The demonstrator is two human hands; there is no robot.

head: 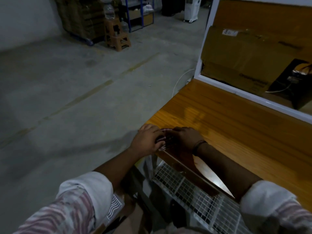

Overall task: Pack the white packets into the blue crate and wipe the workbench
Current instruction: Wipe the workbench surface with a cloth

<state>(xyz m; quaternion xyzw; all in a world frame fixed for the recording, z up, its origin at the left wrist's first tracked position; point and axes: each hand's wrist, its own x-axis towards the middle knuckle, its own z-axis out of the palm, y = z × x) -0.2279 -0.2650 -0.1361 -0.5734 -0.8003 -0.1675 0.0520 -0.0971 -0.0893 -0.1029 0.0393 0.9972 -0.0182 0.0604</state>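
Observation:
The wooden workbench [236, 132] runs along the right, and a paler smeared patch [194, 112] shows on its top. Both my hands meet at its near left corner. My left hand [147, 141] reaches in from the floor side, its fingers curled onto a small dark, pink-edged cloth [164, 138] at the bench edge. My right hand [187, 137] lies over the cloth's other side with its forearm resting on the bench; its fingers are dark and blurred. No white packets or blue crate are in view.
A white wire-mesh shelf [185, 184] hangs under the bench front. A white-framed panel [253, 97] with a cardboard box [244, 56] behind it bounds the bench's far side. Brown plastic stools [118, 38] and stacked cartons [81, 17] stand across the concrete floor [67, 90].

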